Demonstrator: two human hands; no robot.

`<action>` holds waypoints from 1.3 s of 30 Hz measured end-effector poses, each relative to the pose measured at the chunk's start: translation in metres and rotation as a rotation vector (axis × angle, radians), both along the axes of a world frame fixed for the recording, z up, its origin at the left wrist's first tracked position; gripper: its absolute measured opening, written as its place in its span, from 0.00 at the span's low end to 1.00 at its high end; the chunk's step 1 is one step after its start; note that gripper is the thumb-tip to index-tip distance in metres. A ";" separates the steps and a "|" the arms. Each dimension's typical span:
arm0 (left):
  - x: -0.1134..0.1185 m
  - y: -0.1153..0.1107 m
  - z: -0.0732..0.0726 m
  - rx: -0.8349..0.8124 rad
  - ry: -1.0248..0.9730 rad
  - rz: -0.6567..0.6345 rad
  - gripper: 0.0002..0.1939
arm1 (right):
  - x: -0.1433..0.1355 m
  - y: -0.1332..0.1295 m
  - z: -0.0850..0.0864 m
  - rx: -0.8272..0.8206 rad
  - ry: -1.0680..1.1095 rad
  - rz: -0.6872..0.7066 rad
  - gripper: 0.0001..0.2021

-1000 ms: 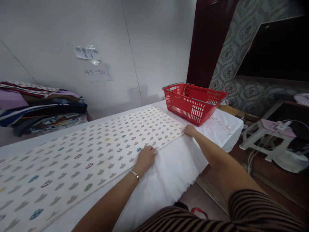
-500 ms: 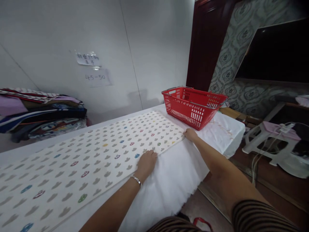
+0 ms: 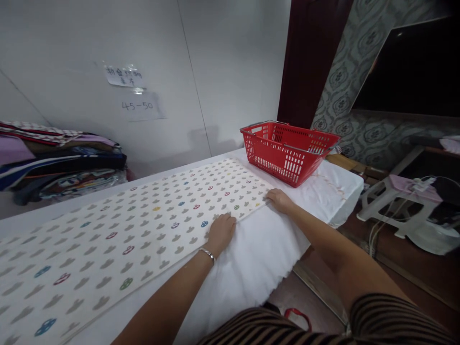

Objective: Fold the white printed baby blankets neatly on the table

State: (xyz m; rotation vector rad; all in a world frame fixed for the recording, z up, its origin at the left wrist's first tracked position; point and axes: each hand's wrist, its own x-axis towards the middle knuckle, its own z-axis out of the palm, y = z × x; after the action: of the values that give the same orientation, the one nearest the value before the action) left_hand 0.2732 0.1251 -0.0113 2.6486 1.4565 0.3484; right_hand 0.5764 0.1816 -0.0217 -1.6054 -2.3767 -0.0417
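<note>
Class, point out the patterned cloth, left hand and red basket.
Patterned cloth [image 3: 140, 232], head view: middle of its top.
Left hand [image 3: 222, 233], head view: back of hand.
Red basket [image 3: 272, 153], head view: near wall.

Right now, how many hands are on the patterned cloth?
2: the left hand lies on the near edge of the patterned cloth; the right hand is at its near corner, toward the red basket. No others show.
</note>
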 end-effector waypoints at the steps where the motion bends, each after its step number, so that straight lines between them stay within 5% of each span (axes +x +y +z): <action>1: 0.002 0.001 0.001 -0.004 -0.002 -0.001 0.11 | 0.002 -0.001 -0.001 0.016 0.004 0.046 0.18; 7: 0.009 0.005 0.003 -0.046 -0.032 0.022 0.13 | 0.015 0.003 -0.004 -0.002 0.018 0.159 0.15; 19: 0.014 0.002 0.000 0.036 0.112 -0.006 0.15 | 0.021 -0.008 -0.007 -0.013 0.029 0.042 0.15; 28: -0.025 -0.022 -0.010 0.035 0.110 0.007 0.15 | 0.026 -0.011 -0.016 0.023 -0.042 0.026 0.19; 32: -0.035 -0.032 -0.013 0.048 0.110 0.049 0.14 | -0.004 -0.014 -0.017 0.118 -0.023 0.111 0.18; 39: -0.037 -0.039 -0.010 0.071 0.149 0.077 0.14 | -0.101 -0.032 -0.009 0.161 0.086 0.556 0.14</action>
State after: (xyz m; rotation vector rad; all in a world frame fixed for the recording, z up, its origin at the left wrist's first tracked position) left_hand 0.2365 0.0862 -0.0212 2.7322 1.6217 0.2169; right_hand 0.4749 0.1498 -0.0309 -0.8216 -2.5844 -0.0503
